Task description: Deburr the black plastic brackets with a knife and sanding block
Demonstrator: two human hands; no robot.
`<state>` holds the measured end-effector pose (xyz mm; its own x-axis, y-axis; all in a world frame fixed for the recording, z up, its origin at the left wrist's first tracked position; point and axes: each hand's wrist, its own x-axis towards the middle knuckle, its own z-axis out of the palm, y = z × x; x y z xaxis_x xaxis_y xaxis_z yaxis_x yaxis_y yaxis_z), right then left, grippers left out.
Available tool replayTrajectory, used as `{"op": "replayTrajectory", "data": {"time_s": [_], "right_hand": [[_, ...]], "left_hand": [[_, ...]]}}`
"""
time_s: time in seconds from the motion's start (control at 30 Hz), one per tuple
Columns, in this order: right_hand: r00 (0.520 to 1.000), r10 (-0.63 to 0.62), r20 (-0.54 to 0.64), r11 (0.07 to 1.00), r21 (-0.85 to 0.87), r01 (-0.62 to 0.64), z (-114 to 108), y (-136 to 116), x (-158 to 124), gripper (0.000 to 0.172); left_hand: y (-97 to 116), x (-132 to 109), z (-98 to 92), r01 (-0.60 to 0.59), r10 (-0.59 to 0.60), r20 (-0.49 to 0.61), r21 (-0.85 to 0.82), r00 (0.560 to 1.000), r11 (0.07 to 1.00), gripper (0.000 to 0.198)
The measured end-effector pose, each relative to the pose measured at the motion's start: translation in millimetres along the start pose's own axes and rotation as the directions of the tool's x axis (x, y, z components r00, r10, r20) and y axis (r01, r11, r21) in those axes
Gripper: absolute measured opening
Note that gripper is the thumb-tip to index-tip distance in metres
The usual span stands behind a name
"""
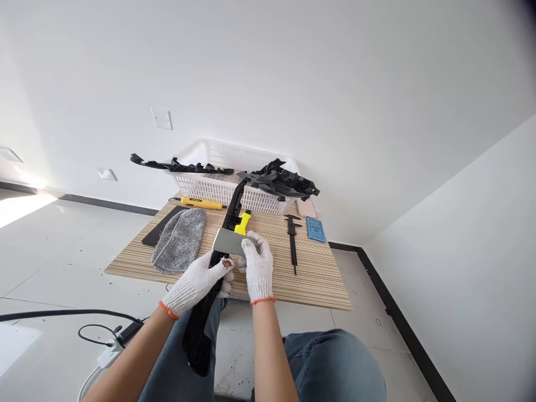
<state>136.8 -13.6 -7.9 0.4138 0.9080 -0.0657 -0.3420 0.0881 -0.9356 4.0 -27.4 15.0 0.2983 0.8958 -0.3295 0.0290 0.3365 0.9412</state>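
A white knit glove with an orange cuff covers my left hand (pixel 205 279), which is closed around a long black plastic trim piece (pixel 199 329). The piece slants from over my leg up across the table toward the basket. The glove's thumb tip has a hole. My right hand (pixel 257 265), gloved the same way, pinches a flat grey rectangular sheet (pixel 229 242) by its right end. That sheet lies across the black piece, just above my left hand; whether they touch, I cannot tell. Behind it, a yellow-handled tool (pixel 243 223) is partly covered.
On the striped wooden table (pixel 318 279) are a grey cloth (pixel 181 241), a dark flat slab (pixel 161 226), a yellow pen-like tool (pixel 201 203), a black caliper (pixel 292 243) and a blue card (pixel 315 229). More black plastic parts (pixel 280 181) rest on a white basket (pixel 209 187). Cables (pixel 111 335) run lower left.
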Motion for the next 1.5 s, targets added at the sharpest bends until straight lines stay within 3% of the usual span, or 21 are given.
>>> {"op": "replayTrajectory", "data": {"time_s": [0.57,0.77,0.93,1.07,1.13,1.33,1.43,1.5], "right_hand": [[1.000,0.006,0.029,0.998,-0.064,-0.004,-2,2,-2,0.034],[0.991,0.072,-0.113,0.995,0.082,-0.063,0,3,5,0.044],[0.988,0.103,0.118,0.994,0.011,-0.105,-1,1,2,0.040],[0.995,0.101,0.013,0.987,0.122,-0.101,-3,0,2,0.037],[0.992,0.122,0.034,0.986,0.110,-0.125,-3,1,3,0.032],[0.980,0.185,-0.067,0.960,0.224,-0.166,-5,-1,5,0.025],[0.982,0.188,0.014,0.973,0.133,-0.188,-8,0,5,0.027],[0.975,0.221,-0.004,0.972,0.082,-0.220,-10,1,5,0.027]], "left_hand": [[-4,0,0.6,0.016,-0.018,-0.032,-0.061,0.999,0.998,0.035],[-4,-2,2.6,-0.013,0.012,-0.017,-0.085,1.000,0.996,0.032],[-5,-1,2.1,-0.006,0.003,-0.030,-0.093,1.000,0.996,0.033],[-3,-2,1.7,-0.021,0.020,-0.036,-0.022,0.999,1.000,0.032],[-3,-3,1.3,-0.028,0.029,-0.040,0.011,0.999,1.000,0.032],[-7,0,-2.1,-0.030,0.031,0.022,-0.039,0.999,0.999,0.036],[-11,3,-4.4,-0.036,0.040,0.033,-0.109,0.999,0.993,0.036],[-13,4,-5.3,-0.034,0.039,0.037,-0.119,0.999,0.992,0.036]]}}
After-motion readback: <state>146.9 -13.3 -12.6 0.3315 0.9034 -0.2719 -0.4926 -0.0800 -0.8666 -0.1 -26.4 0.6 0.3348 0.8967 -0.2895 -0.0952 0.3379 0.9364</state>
